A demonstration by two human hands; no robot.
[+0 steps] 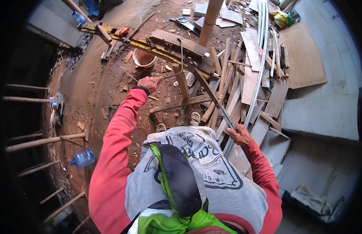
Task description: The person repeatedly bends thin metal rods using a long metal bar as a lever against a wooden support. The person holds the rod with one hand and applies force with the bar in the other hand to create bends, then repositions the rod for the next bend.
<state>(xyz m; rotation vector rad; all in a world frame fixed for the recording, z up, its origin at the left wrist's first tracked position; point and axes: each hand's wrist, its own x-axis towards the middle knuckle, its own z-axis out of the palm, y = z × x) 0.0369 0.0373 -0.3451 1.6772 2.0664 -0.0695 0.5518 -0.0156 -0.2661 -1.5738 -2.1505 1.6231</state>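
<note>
My left hand (150,83) is closed around a thin metal rod (182,54), left of the beam's front edge. The rod has bends to the right of the hand and rises over the beam; a thin straight length sticks out on the hand's other side. In my right hand (240,135) is the grey end of a long metal bar (208,90). Its rusty far end reaches the beam near the rod, but whether they touch I cannot tell. The beam (149,46) is yellow and dark, with wooden boards (179,42) on top.
Wooden posts (181,82) prop the beam. Behind it stands an orange bucket (144,58); a handsaw (186,24) lies farther back. Scrap planks (249,84) and long pipes (260,70) are heaped on the right. At left are a large blue bottle (83,157) and bamboo poles (44,142).
</note>
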